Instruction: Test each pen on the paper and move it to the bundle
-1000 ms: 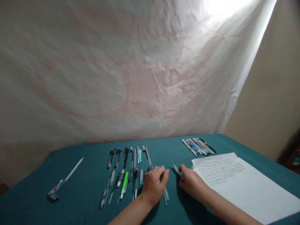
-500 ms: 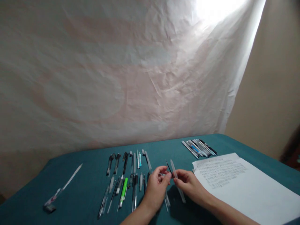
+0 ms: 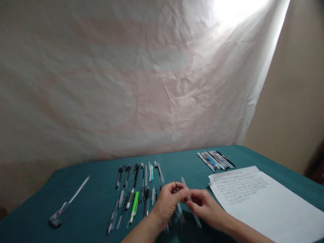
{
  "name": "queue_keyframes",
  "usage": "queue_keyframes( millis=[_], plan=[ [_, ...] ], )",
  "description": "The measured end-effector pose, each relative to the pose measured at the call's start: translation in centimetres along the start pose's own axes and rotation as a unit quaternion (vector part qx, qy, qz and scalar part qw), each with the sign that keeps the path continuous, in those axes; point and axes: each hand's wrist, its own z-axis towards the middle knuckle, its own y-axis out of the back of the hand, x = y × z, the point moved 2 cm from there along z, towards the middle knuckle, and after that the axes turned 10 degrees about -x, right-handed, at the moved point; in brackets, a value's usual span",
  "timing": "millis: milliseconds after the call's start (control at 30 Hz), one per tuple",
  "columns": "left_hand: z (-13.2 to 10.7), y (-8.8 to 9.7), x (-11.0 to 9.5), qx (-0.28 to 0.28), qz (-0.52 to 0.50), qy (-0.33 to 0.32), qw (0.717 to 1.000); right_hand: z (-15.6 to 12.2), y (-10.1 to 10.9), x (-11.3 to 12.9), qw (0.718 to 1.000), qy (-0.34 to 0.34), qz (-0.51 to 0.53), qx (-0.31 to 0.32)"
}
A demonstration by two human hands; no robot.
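Both hands have come up off the desk (image 3: 96, 184) and drawn together. The left hand (image 3: 165, 202) pinches a thin dark refill (image 3: 176, 184) and the right hand (image 3: 205, 206) grips a clear barrel (image 3: 184, 183). Both pieces are now held above the near edge, between the pen row (image 3: 134, 197) and the paper (image 3: 265, 206).

One clear pen tube (image 3: 186, 189) in the right hand (image 3: 205, 207), one thin refill (image 3: 176, 184) in the left hand (image 3: 165, 202), about twenty loose pens (image 3: 134, 201) just left of them, some ten bundled pens (image 3: 215, 159) beyond, one stack of paper (image 3: 255, 199) to the right, one white stick (image 3: 79, 186) far left.
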Motion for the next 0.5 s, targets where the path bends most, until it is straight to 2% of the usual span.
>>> queue_keyframes(
  millis=[67, 133, 200, 333, 500],
  plan=[
    [0.5, 0.5, -0.5, -0.026, -0.037, -0.017, 0.999, -0.1, 0.0, -0.1, 1.0, -0.014, 0.002, 0.009],
    [1.4, 1.6, -0.9, -0.085, -0.083, -0.027, 0.993, -0.1, 0.0, -0.3, 0.999, -0.032, 0.0, 0.021],
    [2.3, 2.9, -1.3, -0.15, -0.137, -0.038, 0.978, -0.1, 0.1, -0.4, 0.999, -0.042, -0.009, 0.023],
    [3.8, 5.3, -0.8, -0.23, -0.216, -0.062, 0.947, 0.0, 0.3, -0.7, 0.999, -0.038, -0.039, 0.006],
    [4.4, 6.3, 0.6, -0.27, -0.242, -0.047, 0.931, 0.2, 0.8, -1.3, 0.997, -0.04, -0.067, -0.02]
  ],
)
